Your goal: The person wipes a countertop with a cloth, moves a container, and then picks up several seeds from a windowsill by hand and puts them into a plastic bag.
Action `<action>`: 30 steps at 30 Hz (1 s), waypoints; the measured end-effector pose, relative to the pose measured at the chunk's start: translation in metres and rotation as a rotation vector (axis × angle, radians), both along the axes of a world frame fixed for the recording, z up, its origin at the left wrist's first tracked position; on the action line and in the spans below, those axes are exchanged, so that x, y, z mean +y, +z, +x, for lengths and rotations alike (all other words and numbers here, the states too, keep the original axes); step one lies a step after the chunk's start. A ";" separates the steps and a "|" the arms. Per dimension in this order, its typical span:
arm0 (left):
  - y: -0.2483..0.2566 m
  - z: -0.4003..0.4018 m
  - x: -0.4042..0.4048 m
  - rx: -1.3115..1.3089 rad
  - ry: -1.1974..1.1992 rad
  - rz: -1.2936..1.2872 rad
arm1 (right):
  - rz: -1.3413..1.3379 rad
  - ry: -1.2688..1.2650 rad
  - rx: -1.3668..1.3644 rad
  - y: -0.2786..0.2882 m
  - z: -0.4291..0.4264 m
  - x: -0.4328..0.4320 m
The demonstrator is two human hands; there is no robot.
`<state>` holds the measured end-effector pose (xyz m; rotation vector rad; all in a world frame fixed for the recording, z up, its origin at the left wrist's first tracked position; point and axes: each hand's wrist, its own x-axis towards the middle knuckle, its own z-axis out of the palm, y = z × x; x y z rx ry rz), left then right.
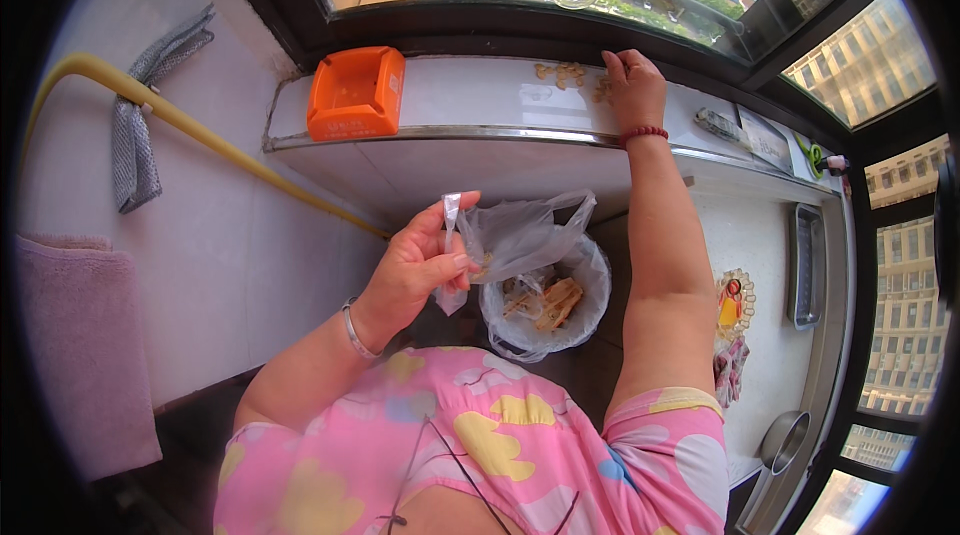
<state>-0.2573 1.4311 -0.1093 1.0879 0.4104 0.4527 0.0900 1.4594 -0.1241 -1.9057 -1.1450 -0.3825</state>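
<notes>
My left hand (pixel 409 268) grips a thin clear plastic bag (pixel 517 231) by its edge, with one bag handle looped up over the fingers. A few small light-coloured bits sit in the bag's bottom near my fingertips. Below the bag stands a bin (pixel 607 287) lined with clear plastic, holding brown scraps and crumpled film. Over the white tiled window sill, my right hand (pixel 637 84) reaches to the window frame, thumb and fingers close together. Whether it pinches anything is hidden. Beside it, small pale flat pieces (pixel 561 74), perhaps seeds, lie in loose groups.
An orange ashtray-like container (pixel 356 93) stands at the sill's left end. Right of my hand lie a wrapped item (pixel 721 124), a printed packet (pixel 765 141) and green-handled scissors (pixel 810 154). A yellow pipe (pixel 217 139) crosses the left wall. A metal tray (pixel 806 265) stands at right.
</notes>
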 end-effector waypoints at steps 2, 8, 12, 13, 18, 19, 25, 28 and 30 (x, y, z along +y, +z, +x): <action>0.001 0.001 -0.001 0.006 -0.008 -0.008 | 0.088 -0.004 0.138 -0.001 0.003 -0.003; 0.000 0.009 -0.005 0.018 -0.023 -0.006 | 0.421 0.064 0.485 -0.006 0.015 0.000; -0.002 0.015 -0.006 0.051 -0.036 0.029 | 0.595 0.196 0.895 0.005 0.009 -0.006; -0.006 0.013 -0.007 0.075 -0.037 0.027 | 0.609 0.247 1.041 0.009 -0.006 -0.015; -0.011 0.014 -0.006 0.046 -0.032 0.008 | 0.572 0.814 1.380 0.014 -0.070 -0.052; -0.009 0.016 -0.002 0.044 -0.031 0.031 | 0.523 0.933 1.436 0.019 -0.087 -0.060; -0.007 0.021 -0.002 0.011 -0.046 0.107 | 0.051 0.884 1.752 -0.009 -0.149 -0.095; -0.006 0.025 -0.005 0.009 -0.075 0.157 | -0.170 0.823 1.760 -0.032 -0.158 -0.095; -0.006 0.024 -0.008 0.023 -0.099 0.158 | -0.294 0.798 1.777 -0.041 -0.163 -0.092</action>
